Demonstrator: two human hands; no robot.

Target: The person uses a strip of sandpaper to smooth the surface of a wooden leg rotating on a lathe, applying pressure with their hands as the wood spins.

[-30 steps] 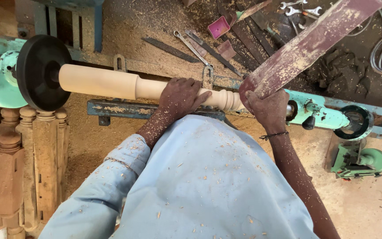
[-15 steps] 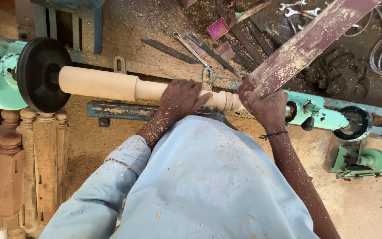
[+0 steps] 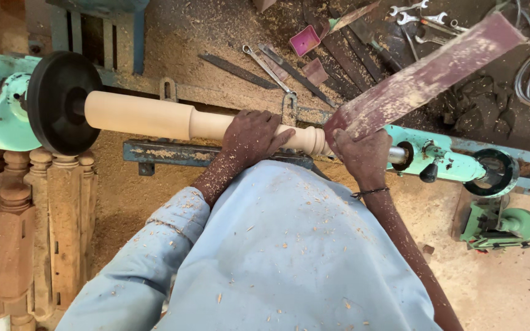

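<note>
Lying under both hands: spindle

Evenly lit by soft, warm daylight, without glare. Faint shadow under the pale turned spindle and beneath the black faceplate; darker toward the tool-strewn top right corner. Sharp in the centre, sawdust flecks crisp on the blue shirt. Slight wide-angle bending at the edges; no motion blur.

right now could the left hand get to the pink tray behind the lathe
Probably not easily: the left hand rests on the turned wooden spindle, and the pink tray lies beyond it among the tools, so it must lift over the spindle.
</note>
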